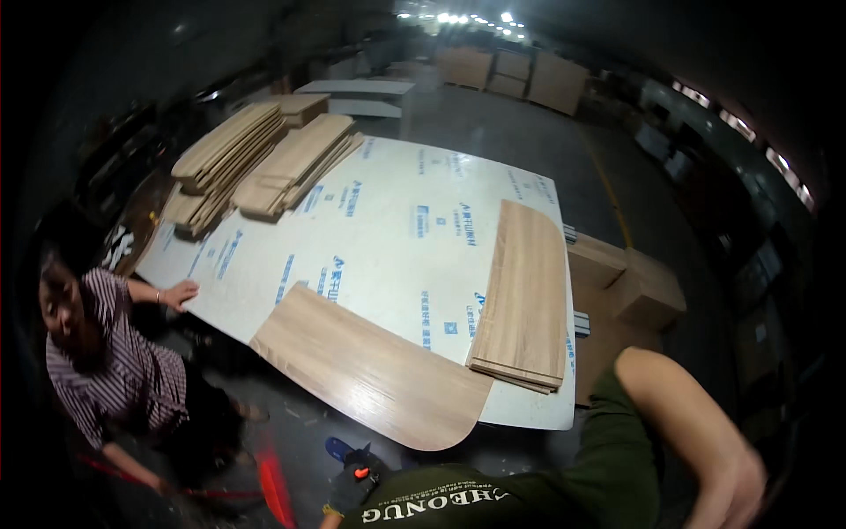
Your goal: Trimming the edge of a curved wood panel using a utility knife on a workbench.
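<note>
My left hand [355, 483], in a dark glove, is low in the picture, below the near edge of the table. It looks closed around a small thing with an orange-red part, too unclear to name; a blue piece shows just beyond it. My bare right arm [696, 432] bends at the lower right, its hand out of sight. Nearest to me, a wood-grain panel [374, 366] with rounded corners lies across the near edge of the white sheet-topped table [388, 238] and overhangs it. A short stack of similar curved panels [522, 295] lies along the right edge.
Two piles of curved panels, a left pile [229, 145] and a right pile [300, 163], stand at the far left. At left, a person in a striped top [132, 353] rests a hand [179, 295] on the table edge. A blurred red object [275, 489] is below; cardboard boxes [648, 291] stand right.
</note>
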{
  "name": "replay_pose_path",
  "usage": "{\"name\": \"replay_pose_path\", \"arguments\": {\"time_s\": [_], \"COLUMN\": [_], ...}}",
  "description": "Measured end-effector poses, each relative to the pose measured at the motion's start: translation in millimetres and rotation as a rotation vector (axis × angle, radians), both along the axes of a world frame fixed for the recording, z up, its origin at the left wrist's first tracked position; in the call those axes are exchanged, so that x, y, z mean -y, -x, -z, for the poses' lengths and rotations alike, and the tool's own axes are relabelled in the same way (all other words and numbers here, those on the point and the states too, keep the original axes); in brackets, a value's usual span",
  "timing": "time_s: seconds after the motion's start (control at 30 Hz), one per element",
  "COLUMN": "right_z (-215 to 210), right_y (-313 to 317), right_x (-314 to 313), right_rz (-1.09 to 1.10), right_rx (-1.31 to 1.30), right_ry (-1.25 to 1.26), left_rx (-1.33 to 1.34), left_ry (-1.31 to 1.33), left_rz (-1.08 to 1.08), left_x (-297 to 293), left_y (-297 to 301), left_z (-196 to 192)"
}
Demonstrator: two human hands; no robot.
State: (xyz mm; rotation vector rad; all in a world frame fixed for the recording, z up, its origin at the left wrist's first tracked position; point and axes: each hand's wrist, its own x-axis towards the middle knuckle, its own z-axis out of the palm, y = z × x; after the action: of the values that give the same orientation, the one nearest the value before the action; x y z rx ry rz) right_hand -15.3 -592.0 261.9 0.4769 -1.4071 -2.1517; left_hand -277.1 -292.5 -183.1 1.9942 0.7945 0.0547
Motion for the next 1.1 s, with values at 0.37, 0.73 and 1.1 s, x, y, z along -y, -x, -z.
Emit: {"name": "replay_pose_path", "arguments": {"time_s": [0.37, 0.73, 1.1], "right_z": [419, 423, 430], "right_y": [-79, 61, 69], "right_x": [-241, -460, -570], "right_rz": [0.942, 1.081, 0.915], "right_rx": [-1.962, -1.075, -0.87], "right_ry": [2.029, 2.309, 2.274], "left_rx": [0.097, 0.392, 0.412], "left_ry": [0.076, 0.48, 0.207], "left_rz": [-0.374, -0.924, -0.974], "left_x": [-40, -178, -244], "left_y": [4, 19, 1], "left_z": [-67, 31, 26]}}
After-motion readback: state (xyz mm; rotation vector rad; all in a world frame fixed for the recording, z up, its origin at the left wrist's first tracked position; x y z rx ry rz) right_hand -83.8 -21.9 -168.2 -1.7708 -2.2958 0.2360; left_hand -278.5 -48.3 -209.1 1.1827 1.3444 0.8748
